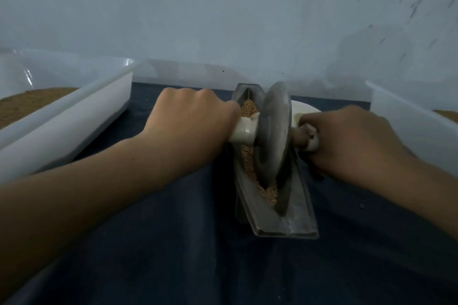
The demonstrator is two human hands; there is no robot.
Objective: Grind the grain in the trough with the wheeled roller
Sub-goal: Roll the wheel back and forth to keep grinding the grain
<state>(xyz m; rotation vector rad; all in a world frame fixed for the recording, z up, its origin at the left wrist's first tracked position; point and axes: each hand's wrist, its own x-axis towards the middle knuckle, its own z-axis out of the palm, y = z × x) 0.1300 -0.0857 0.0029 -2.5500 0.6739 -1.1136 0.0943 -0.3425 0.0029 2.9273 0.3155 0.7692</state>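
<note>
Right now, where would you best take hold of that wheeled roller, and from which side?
By the handles on its axle, one from each side, as the left hand and right hand do. The wheel stands on edge in the narrow trough, so only the handles stick out clear of the grain.

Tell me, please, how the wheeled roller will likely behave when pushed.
The wheeled roller looks like thick metal, so probably heavy. Its thin rim sits in the trough, so should roll lengthwise, yet might tip sideways unheld.
</note>
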